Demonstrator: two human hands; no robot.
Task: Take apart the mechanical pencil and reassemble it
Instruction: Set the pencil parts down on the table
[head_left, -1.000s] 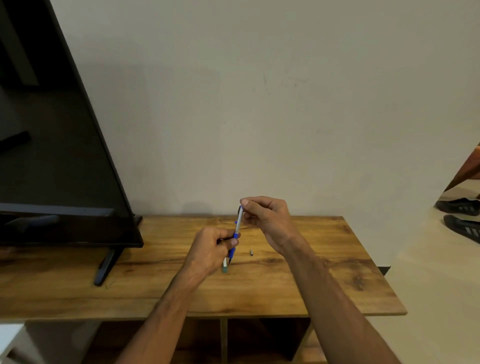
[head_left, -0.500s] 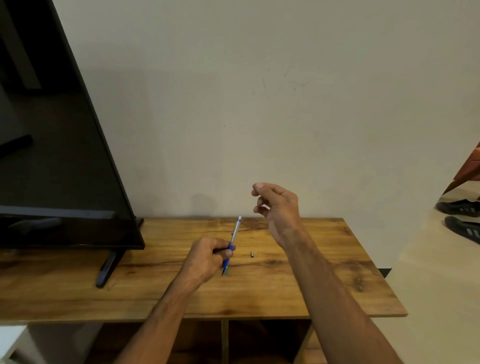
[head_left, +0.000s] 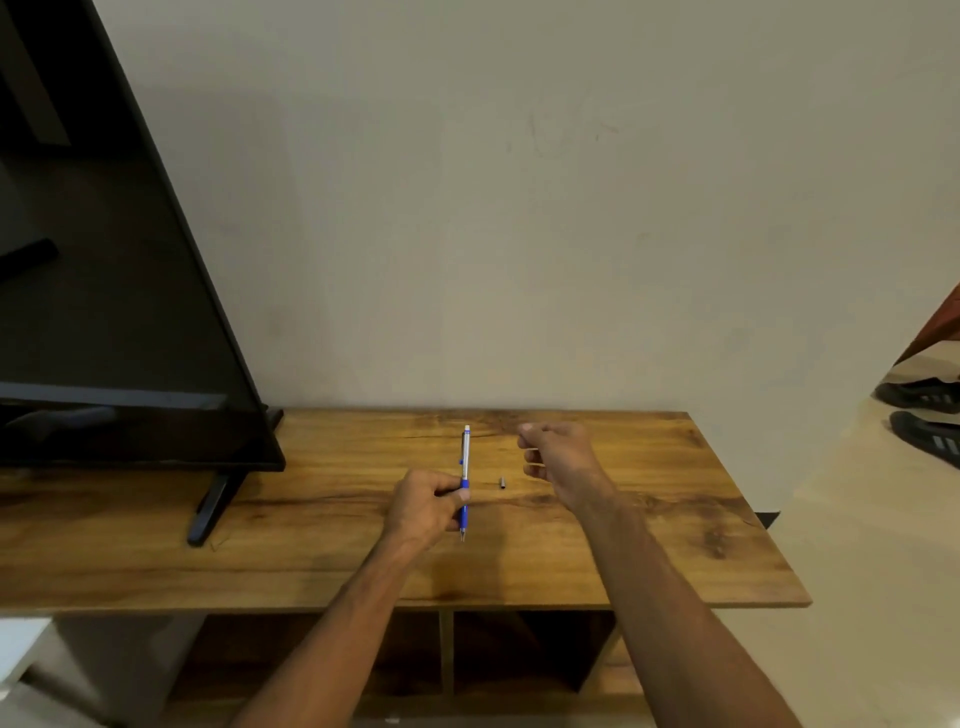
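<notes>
the left hand (head_left: 423, 506) is gripping the mechanical pencil (head_left: 466, 457) by its blue part, with the fingers curled around it. the silver barrel is rising nearly upright above the grip, and the tip is pointing down just below the grip, over the wooden table (head_left: 675, 545). the right hand (head_left: 558, 457) is hovering to the right of that grip, apart from the pencil. its fingers are curled, thumb against forefinger, and i cannot tell if it is pinching something small. a small metal piece (head_left: 503, 482) is lying on the wood just right of the grip, between the two hands. a black tv (head_left: 130, 312) is standing far to the left.
</notes>
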